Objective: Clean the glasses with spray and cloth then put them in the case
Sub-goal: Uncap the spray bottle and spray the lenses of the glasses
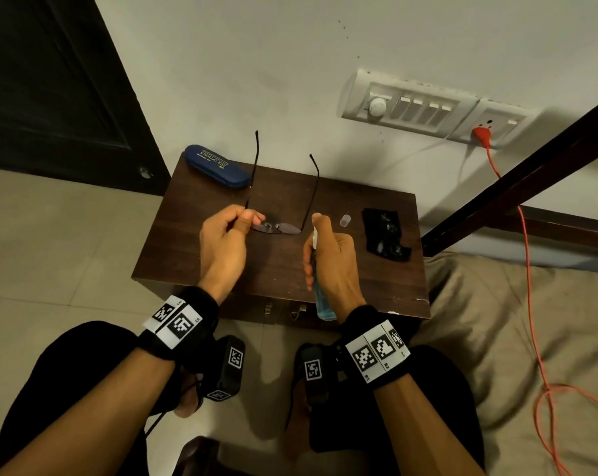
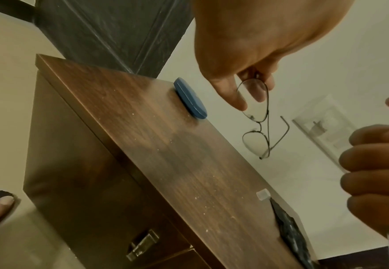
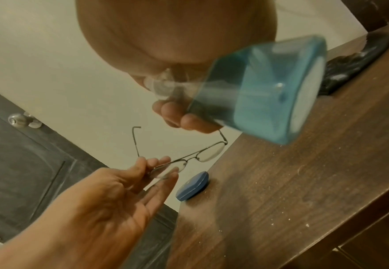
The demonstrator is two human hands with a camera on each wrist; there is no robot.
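Note:
Thin metal-framed glasses (image 1: pixel 284 228) hang over the wooden table (image 1: pixel 273 269), temples unfolded and pointing away from me. My left hand (image 1: pixel 251 218) pinches them at the left lens; the wrist views show the frame (image 2: pixel 256 143) (image 3: pixel 209 152) held clear of the tabletop. My right hand (image 1: pixel 328 255) grips a blue spray bottle (image 1: pixel 325 304) (image 3: pixel 269 91), forefinger on top of the nozzle, which sits just right of the lenses. A closed blue case (image 1: pixel 217 165) lies at the table's back left. A crumpled black cloth (image 1: pixel 385 233) lies at the right.
A small clear cap (image 1: pixel 344 220) lies between bottle and cloth. An orange cable (image 1: pixel 528 269) runs from a wall socket down over the bed (image 1: pixel 497 321) at right. A dark bed post (image 1: pixel 517 176) slants past the table's right side. A dark door (image 1: pixel 50 97) is at left.

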